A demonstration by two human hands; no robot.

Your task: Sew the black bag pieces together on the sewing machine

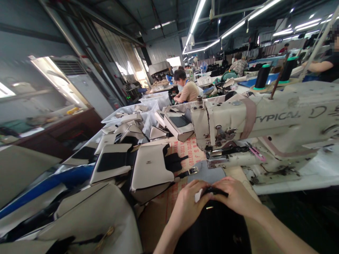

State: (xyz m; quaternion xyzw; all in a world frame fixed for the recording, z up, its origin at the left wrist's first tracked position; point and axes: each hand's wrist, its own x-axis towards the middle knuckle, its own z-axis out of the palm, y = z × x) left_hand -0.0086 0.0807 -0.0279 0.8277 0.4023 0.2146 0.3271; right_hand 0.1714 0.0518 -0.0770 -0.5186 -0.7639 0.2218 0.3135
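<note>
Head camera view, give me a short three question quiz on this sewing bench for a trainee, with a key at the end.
1. True or false: the left hand and right hand both rest on the black piece in front of the sewing machine.
2. What lies to the left of the hands?
A. beige and black bag panels
B. a row of glass jars
C. a stack of metal trays
3. Fill in: the thread cones standing behind the machine are ____ in colour.

Key: 1 true; 2 A; 3 black.
</note>
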